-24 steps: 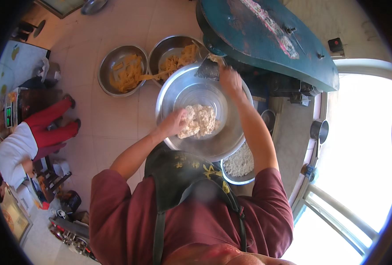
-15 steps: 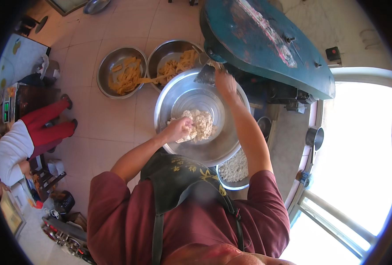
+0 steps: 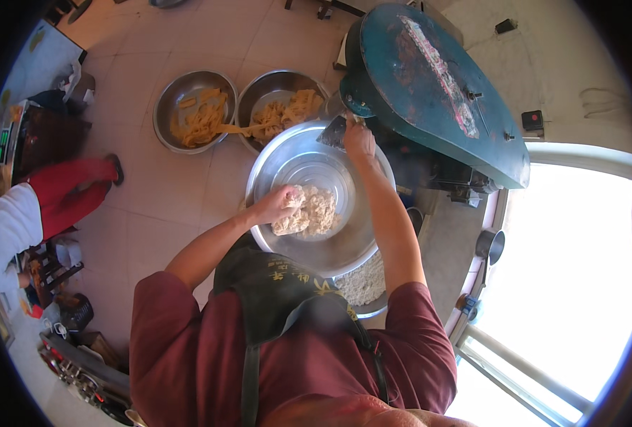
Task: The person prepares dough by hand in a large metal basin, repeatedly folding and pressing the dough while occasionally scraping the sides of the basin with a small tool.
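A large metal basin [image 3: 261, 153] stands in front of me with a lump of pale, shaggy dough [image 3: 321, 210] in its bottom. My left hand [image 3: 277, 204] is closed on a clump of this dough at the left side of the basin. At the far right rim, my right hand [image 3: 360, 139] is curled beside a dark, wedge-shaped flat scraper [image 3: 333, 133], apparently gripping it. The fingers there are partly hidden, close under the end of a big green machine housing [image 3: 430, 78].
Two metal bowls with yellowish strips, the left bowl [image 3: 160, 117] and right bowl [image 3: 243, 107], sit beyond the basin. A basin of whitish crumbly stuff [image 3: 364, 283] lies partly beneath mine. Another person in red trousers [image 3: 70, 192] bends at far left. A saucepan [image 3: 490, 245] is by the window.
My left hand has drawn slightly left with dough gathered in it. The right hand stays at the far rim with the scraper. The whole view has shifted a little.
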`<act>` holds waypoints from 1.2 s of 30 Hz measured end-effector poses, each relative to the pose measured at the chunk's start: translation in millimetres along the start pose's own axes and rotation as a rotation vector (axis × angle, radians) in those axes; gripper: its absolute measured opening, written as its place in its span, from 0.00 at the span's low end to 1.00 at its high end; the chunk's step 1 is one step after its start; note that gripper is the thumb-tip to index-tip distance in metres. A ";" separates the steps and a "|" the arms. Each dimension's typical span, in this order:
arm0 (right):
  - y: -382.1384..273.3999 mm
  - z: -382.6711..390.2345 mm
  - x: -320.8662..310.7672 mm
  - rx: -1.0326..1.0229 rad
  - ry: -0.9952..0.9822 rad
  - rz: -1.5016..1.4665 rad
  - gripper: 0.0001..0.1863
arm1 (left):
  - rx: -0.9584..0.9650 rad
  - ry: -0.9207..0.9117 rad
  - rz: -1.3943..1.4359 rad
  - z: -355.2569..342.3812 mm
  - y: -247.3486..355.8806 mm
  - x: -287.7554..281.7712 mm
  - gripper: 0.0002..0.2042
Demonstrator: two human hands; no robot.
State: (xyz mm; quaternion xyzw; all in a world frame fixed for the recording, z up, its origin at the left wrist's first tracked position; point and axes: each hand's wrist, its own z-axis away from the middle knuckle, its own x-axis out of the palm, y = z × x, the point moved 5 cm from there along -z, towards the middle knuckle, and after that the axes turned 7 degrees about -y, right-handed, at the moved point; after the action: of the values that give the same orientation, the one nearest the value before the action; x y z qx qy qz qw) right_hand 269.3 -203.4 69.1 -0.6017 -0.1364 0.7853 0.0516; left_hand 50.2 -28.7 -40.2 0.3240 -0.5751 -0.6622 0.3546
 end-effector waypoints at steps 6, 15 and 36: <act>3.4 41.3 -4.4 0.039 -0.196 0.199 0.19 | -0.038 0.043 -0.019 17.5 8.9 -26.0 0.26; 20.6 35.6 20.9 -0.010 -0.166 0.242 0.20 | 0.149 0.121 -0.362 21.2 30.9 -24.0 0.24; 7.2 15.5 16.1 -0.142 -0.106 0.254 0.27 | 0.154 0.222 -0.342 17.8 44.9 -21.0 0.21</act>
State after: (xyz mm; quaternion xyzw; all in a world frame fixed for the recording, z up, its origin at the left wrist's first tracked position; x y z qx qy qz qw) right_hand 250.6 -208.7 55.7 -0.5738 -0.1171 0.8046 -0.0981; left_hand 51.0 -5.5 7.1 0.5137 -0.5181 -0.6272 0.2725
